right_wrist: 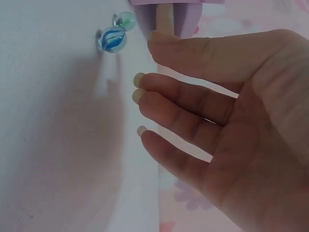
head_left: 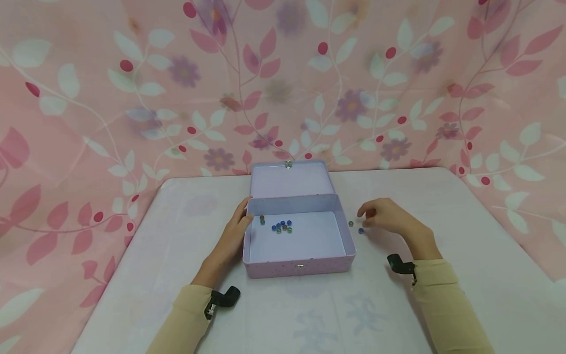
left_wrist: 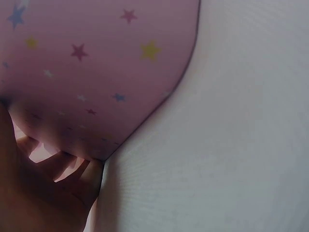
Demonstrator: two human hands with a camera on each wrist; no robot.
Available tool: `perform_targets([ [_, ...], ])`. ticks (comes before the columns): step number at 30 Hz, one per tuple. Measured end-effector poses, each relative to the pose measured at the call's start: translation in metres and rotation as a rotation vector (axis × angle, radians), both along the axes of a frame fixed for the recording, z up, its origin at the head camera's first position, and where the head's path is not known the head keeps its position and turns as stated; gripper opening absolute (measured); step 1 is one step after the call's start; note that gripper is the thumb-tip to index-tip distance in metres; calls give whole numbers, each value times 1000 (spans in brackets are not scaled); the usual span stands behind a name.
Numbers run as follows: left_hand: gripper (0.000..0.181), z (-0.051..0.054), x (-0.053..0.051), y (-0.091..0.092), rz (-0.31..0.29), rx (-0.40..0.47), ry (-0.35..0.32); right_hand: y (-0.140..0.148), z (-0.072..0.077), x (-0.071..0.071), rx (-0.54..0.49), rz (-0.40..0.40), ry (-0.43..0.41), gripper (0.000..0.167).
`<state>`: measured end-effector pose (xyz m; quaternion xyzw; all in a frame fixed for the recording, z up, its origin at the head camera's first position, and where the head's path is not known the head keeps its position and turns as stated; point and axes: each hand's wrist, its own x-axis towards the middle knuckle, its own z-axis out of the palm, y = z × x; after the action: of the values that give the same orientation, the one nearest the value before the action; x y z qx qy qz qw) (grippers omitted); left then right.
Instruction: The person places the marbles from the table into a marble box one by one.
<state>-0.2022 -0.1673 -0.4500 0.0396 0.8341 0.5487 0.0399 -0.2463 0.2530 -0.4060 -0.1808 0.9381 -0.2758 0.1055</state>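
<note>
A lilac tin box (head_left: pixel 300 268) stands on the table with its lid (head_left: pixel 292 179) raised at the back. Several glass marbles (head_left: pixel 284 227), blue, green and brown, lie inside toward the left. My left hand (head_left: pixel 232 236) grips the box's left wall, thumb over the rim; in the left wrist view its fingers touch the star-printed outside. To the right of the box, my right hand (head_left: pixel 391 216) hovers with loosely bent fingers and no visible object in them. Just left of its fingertips lie a blue-swirled marble (right_wrist: pixel 114 39) and a green marble (right_wrist: pixel 126 20) on the tabletop.
A white cloth (head_left: pixel 194 216) covers the table. Behind it hangs a pink curtain (head_left: pixel 283 88) with leaves and flowers, close to the raised lid. Black wrist cameras sit on both sleeves.
</note>
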Motion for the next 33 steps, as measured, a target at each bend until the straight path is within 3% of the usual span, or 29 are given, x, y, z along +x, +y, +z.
perform_targets([
  [11, 54, -1, 0, -1, -5, -5, 1, -1, -7, 0, 48, 8, -98, 14],
  [21, 55, -2, -1, -1, -2, -9, 2, -8, -11, -1, 26, 85, -45, 10],
  [33, 56, 1, 0, -1, -25, 1, -18, -10, -13, -2, 44, 103, -21, 5],
])
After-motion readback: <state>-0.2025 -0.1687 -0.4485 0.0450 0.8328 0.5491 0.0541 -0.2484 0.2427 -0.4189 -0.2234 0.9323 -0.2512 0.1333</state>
